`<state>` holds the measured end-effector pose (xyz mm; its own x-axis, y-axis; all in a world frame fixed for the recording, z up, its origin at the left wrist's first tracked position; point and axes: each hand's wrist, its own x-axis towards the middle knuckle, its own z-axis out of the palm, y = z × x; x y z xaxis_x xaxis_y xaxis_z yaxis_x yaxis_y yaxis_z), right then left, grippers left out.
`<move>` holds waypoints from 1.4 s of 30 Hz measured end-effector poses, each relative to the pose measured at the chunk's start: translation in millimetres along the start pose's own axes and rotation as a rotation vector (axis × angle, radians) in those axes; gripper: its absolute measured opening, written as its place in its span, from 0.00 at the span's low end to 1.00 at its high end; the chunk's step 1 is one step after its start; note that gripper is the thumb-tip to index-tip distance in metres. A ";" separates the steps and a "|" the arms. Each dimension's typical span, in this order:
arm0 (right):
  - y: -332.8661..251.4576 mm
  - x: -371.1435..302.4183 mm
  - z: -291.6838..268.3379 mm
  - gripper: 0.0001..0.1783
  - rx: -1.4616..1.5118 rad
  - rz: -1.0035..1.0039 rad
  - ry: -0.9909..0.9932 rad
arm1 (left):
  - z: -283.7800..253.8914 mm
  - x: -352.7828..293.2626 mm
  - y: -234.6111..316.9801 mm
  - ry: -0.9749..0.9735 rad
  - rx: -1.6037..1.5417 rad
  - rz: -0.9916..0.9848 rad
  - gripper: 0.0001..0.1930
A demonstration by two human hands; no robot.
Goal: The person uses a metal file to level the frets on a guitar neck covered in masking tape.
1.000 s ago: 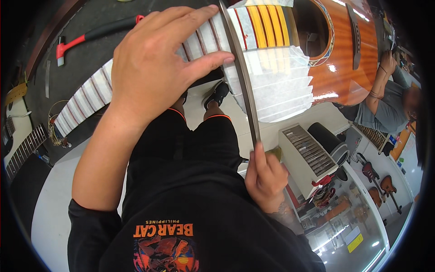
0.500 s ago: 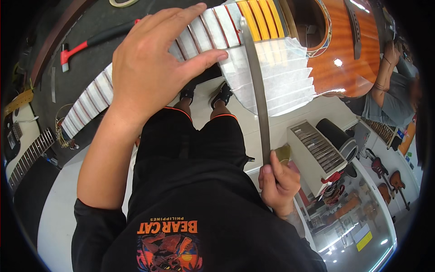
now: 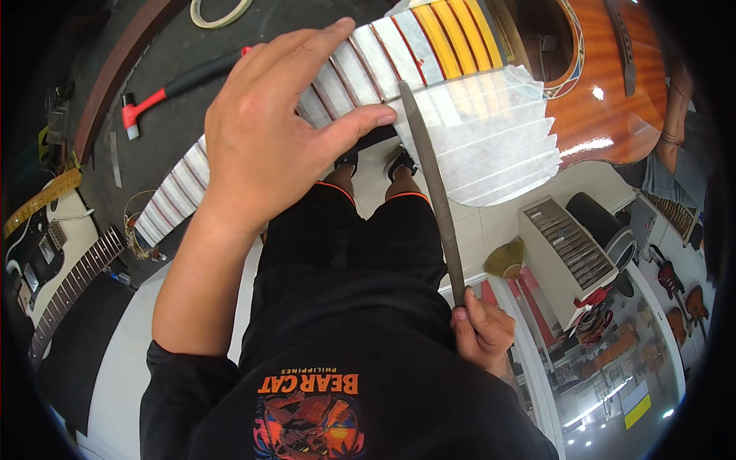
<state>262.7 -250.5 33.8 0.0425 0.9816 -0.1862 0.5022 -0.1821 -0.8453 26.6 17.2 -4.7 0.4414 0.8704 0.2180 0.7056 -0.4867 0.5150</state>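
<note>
1. Nearest us is the black T-shirt point(image 3: 314, 330), with a colourful print.
2. Our right hand point(image 3: 485, 336) is closed around the near end of a long grey file point(image 3: 432, 169), pinching it between thumb and fingers.
3. The file slants up and leftward; its tip is at the near edge of the fretboard point(image 3: 172, 192), though we cannot tell whether they touch.
4. Our left hand point(image 3: 264, 126) lies spread over the fretboard, thumb held apart from the fingers.
5. White strips cover the wood between frets, with yellow strips point(image 3: 460, 38) toward the soundhole.
6. White sheeting point(image 3: 498, 138) covers part of the glossy acoustic guitar body point(image 3: 606, 123).
7. Beyond the left hand we see a red-and-black hammer point(image 3: 180, 86) and a tape roll point(image 3: 220, 25).
8. Lower down, right, stand a slotted box point(image 3: 575, 245) and a glass display case point(image 3: 613, 383).
9. Farther right, another person's forearm point(image 3: 675, 115) shows.
</note>
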 end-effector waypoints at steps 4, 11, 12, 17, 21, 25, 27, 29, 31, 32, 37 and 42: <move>-6.1 6.4 0.6 0.25 -0.023 -0.026 0.012 | -0.8 1.4 -0.7 -0.004 -0.037 0.001 0.36; -41.2 81.2 9.0 0.28 -0.084 -0.061 -0.012 | -0.2 3.9 -2.7 -0.015 -0.030 0.043 0.37; -44.7 104.4 15.3 0.28 -0.069 -0.086 0.003 | -0.1 4.7 -2.5 -0.015 -0.038 0.021 0.37; -46.6 139.3 31.9 0.29 0.031 -0.033 0.015 | -0.7 3.5 -2.9 -0.027 -0.040 0.013 0.37; -16.7 67.9 13.2 0.29 -0.116 -0.080 -0.015 | -1.0 4.8 -2.9 -0.015 -0.059 0.024 0.37; -2.8 24.2 9.9 0.28 -0.108 -0.083 0.001 | 0.9 4.2 -4.2 -0.009 -0.051 0.035 0.38; -3.4 25.5 12.7 0.28 -0.098 -0.070 0.002 | 0.1 4.4 -3.8 -0.022 -0.047 0.036 0.38; -12.5 53.1 19.1 0.29 -0.079 -0.113 0.049 | 0.6 6.3 -2.1 -0.037 -0.038 0.047 0.38; -29.1 97.8 21.6 0.29 -0.063 -0.072 0.010 | 0.3 5.0 -1.8 -0.026 -0.015 0.028 0.38; -35.1 122.4 25.9 0.27 -0.059 -0.096 0.017 | 0.5 6.2 -2.2 -0.021 -0.012 0.033 0.38; -40.7 133.0 28.2 0.29 0.030 -0.052 0.033 | -2.3 4.9 -3.3 -0.039 -0.010 0.004 0.37; -13.0 36.4 7.6 0.31 -0.123 -0.071 0.011 | 1.0 4.9 -2.7 -0.019 -0.038 0.033 0.38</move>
<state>251.1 -212.8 34.2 0.0117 0.9925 -0.1219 0.6062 -0.1040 -0.7885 27.5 22.7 -5.9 0.4745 0.8524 0.2198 0.6690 -0.5115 0.5393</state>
